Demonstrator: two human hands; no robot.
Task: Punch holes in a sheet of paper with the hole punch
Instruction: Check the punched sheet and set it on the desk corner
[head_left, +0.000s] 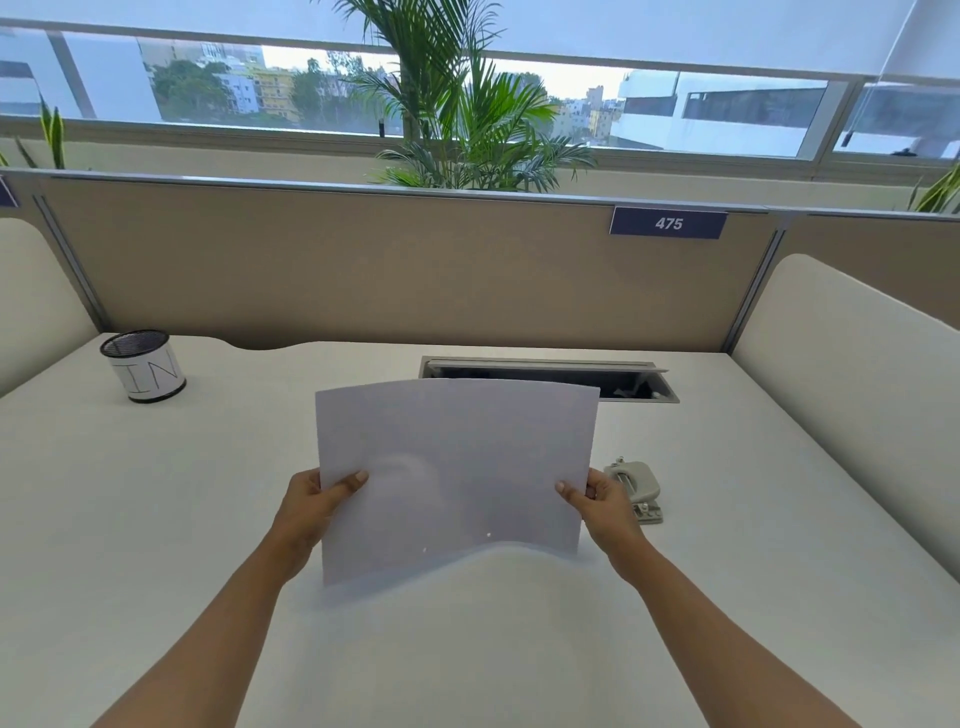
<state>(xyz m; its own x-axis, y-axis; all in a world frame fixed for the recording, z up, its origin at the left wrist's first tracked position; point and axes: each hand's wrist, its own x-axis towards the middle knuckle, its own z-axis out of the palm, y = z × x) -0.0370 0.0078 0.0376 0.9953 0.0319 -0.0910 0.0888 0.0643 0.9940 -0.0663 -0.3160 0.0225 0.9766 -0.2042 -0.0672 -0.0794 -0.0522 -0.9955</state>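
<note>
I am observing one sheet of paper (452, 467) being held up above the desk (156, 519), in front of the person. The left hand (306, 506) is pinching its left edge, thumb on the near face; the right hand (597, 501) is pinching the right edge likewise. Both grips are closed on the sheet. I am noting two small light dots near the lower edge; I judge they may be punched holes, but cannot confirm. The sheet is bowing between the hands, so I am rating it light, limp and easily creased, best held at the edges. One hole punch (636, 488) is sitting on the desk just beyond the right hand; I judge it rigid and heavier. One mesh cup (144, 366) is standing far left.
</note>
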